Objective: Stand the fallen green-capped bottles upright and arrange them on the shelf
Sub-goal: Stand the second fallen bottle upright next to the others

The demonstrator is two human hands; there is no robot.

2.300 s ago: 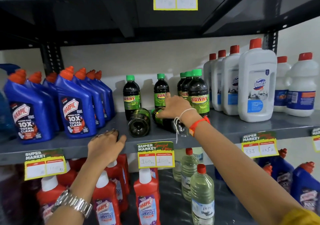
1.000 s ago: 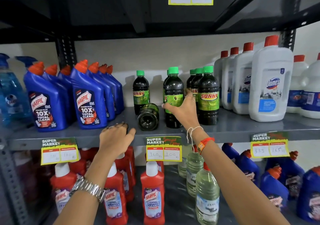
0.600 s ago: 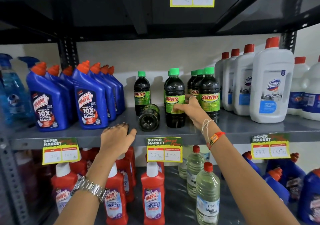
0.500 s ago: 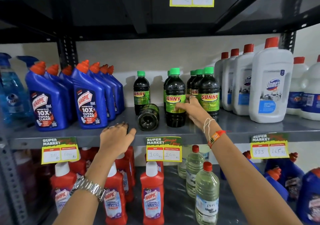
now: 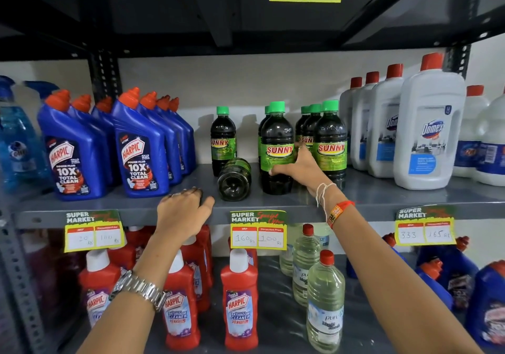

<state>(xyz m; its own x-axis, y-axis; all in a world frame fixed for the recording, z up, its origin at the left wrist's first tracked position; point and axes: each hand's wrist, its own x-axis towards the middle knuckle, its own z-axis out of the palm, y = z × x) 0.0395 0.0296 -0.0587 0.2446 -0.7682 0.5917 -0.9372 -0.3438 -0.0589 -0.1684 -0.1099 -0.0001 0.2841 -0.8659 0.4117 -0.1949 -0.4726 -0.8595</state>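
The right hand (image 5: 297,169) has its fingers curled loosely round the lower side of a standing Sunny bottle (image 5: 276,149), which lay on its side 2 seconds ago. So 1 fallen bottle (image 5: 234,179) remains, base outward, just left. The left hand (image 5: 181,211) rests flat and spread on the shelf edge (image 5: 369,209), holding nothing.
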